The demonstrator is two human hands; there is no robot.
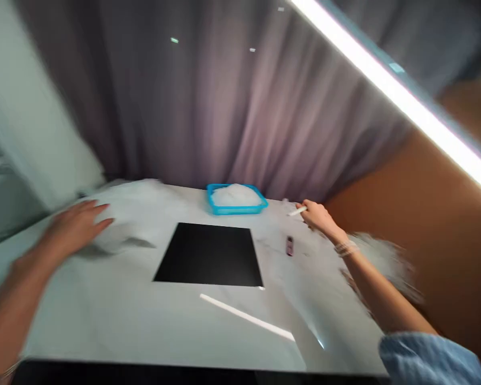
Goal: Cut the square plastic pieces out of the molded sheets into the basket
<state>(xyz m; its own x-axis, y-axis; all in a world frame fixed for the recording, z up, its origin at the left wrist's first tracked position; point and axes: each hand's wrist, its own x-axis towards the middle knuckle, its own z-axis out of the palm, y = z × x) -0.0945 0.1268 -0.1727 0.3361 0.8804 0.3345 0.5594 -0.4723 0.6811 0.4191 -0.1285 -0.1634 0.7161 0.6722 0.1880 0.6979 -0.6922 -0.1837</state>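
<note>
My left hand [78, 227] is open, its fingers apart, over or against a heap of white, filmy material [140, 206] on the left of the table. Blur hides whether it touches the heap. At the right, my right hand [316, 216] is closed around a slim white stick [297, 212], perhaps a pen, which points left. Below that hand lies a small dark pink object [289, 246], its kind unclear. Between my hands, a flat black square sheet [212, 254] rests on the table. A bright blue tray [240, 210] behind it holds a white fluffy mound [236, 195].
The glossy white table [144, 326] reflects a strip light [385, 80]. Behind it hangs a grey-purple curtain [208, 107]. An orange-brown surface [436, 214] borders the right side, with crumpled clear plastic [385, 262] beside my right forearm.
</note>
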